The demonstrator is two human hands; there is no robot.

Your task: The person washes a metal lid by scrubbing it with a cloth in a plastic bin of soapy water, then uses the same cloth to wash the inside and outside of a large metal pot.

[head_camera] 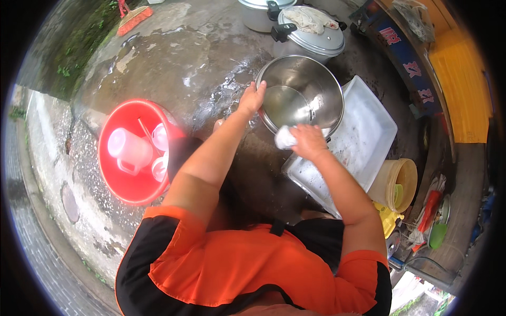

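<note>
A large stainless-steel pot [292,98] is tilted towards me, its wide mouth and shiny inside in view. My left hand [252,98] grips its rim at the left, thumb on the near side. At the lower rim, my right hand [309,141] presses a white cloth [285,138] against the metal. Partly behind and under the pot lies a translucent white plastic tub [369,114] holding cloudy, sudsy water. What supports the pot's base is hidden.
Two lidded pots with black handles stand ahead; a rag [310,19] lies on the nearer lid [332,41]. On my left is a red bucket [103,158] with a plastic jug [136,152]. A beige bucket [385,181] sits right. Wet concrete [166,67] surrounds these, with a broom [134,19] beyond.
</note>
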